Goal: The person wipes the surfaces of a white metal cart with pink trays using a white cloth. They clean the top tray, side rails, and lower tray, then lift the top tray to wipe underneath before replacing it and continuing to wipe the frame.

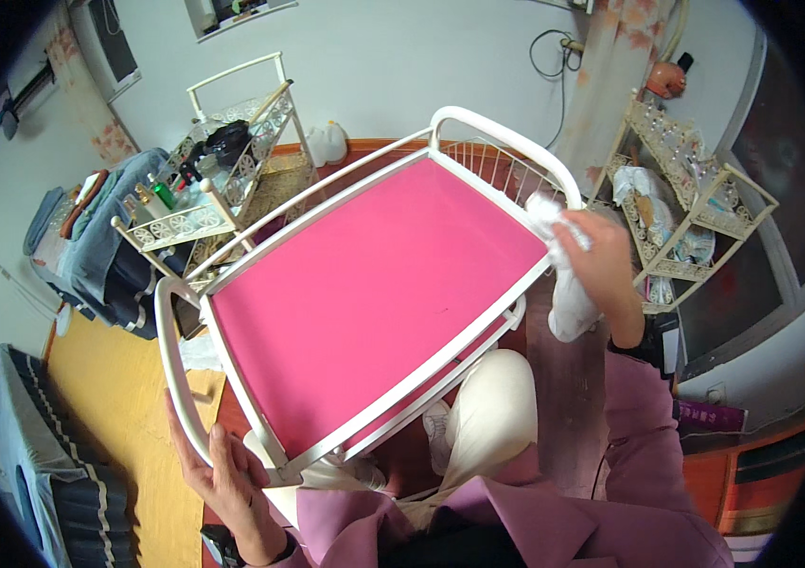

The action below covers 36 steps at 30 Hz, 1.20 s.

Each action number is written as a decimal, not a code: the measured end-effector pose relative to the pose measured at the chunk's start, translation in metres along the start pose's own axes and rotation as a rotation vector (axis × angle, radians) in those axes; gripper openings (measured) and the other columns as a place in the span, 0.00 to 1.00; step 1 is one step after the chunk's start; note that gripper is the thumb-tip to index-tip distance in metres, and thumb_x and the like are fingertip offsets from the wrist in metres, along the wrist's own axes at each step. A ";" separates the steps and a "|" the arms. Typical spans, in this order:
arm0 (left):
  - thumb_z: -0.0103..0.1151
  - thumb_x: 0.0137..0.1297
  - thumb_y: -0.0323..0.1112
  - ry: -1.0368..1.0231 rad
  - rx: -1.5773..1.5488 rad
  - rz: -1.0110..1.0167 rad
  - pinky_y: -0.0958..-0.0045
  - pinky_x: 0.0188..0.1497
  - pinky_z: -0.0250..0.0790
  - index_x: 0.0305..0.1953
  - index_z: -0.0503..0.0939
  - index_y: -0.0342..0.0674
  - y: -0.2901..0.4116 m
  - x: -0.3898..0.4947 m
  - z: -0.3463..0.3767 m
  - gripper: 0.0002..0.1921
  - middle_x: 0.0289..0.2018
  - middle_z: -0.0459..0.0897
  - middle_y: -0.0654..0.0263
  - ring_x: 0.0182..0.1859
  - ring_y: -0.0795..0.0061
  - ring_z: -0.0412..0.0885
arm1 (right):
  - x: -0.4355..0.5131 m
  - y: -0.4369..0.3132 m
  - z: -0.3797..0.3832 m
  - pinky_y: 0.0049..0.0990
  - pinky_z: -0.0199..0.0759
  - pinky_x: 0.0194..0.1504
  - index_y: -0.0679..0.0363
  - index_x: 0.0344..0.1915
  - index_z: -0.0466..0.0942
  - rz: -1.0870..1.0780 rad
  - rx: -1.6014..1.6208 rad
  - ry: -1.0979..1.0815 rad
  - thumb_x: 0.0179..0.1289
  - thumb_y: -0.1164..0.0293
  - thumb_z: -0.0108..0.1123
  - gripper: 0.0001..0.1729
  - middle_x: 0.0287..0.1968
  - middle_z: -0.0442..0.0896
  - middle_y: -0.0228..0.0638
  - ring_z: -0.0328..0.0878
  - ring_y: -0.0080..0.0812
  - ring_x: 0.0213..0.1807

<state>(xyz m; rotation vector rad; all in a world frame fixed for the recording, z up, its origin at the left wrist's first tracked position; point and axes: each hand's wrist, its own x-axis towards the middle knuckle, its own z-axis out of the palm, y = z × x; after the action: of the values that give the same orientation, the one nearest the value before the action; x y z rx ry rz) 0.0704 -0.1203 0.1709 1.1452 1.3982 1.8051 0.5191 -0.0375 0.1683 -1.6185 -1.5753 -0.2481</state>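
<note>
Before me stands a trolley with a pink top shelf (381, 284) inside a white metal frame. My left hand (221, 465) is at the white curved handle (174, 355) on the near left, with the thumb on one side and fingers on the other. In my right hand (597, 255) is a white cloth (572, 302), pressed against the trolley's far right corner and hanging down outside it. Part of the cloth and hand is blurred. A small dark mark shows on the pink surface near its right edge. A second pink shelf lies below, mostly hidden.
A white metal trolley (182, 228) with bottles and a black bag stands at the back left. Another decorated trolley (686, 206) is at the right. Beds with blue covers (104, 220) line the left side. White plastic jugs (328, 144) sit by the wall.
</note>
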 end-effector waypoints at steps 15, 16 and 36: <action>0.53 0.74 0.31 -0.089 -0.055 -0.031 0.80 0.11 0.50 0.75 0.58 0.40 -0.010 0.044 -0.002 0.31 0.16 0.63 0.76 0.12 0.87 0.60 | 0.018 0.047 0.024 0.32 0.73 0.42 0.65 0.52 0.81 0.258 0.250 -0.130 0.72 0.57 0.58 0.22 0.35 0.87 0.43 0.82 0.31 0.36; 0.53 0.74 0.31 -0.095 -0.050 -0.030 0.80 0.12 0.50 0.75 0.58 0.40 -0.010 0.043 -0.005 0.31 0.16 0.63 0.76 0.12 0.87 0.60 | 0.018 0.045 0.024 0.31 0.73 0.41 0.66 0.50 0.81 0.272 0.254 -0.133 0.72 0.57 0.59 0.22 0.33 0.86 0.42 0.81 0.30 0.35; 0.56 0.74 0.33 -0.064 0.004 -0.026 0.82 0.14 0.50 0.73 0.65 0.47 -0.016 0.076 -0.041 0.28 0.18 0.62 0.77 0.14 0.89 0.57 | 0.017 0.020 0.064 0.35 0.74 0.39 0.62 0.49 0.83 0.165 0.320 -0.151 0.72 0.57 0.59 0.20 0.33 0.87 0.45 0.85 0.38 0.34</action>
<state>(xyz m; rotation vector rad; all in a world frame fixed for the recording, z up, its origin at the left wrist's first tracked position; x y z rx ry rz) -0.0024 -0.0705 0.1738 1.1711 1.3737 1.7333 0.5141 0.0203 0.1308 -1.5292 -1.4933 0.2092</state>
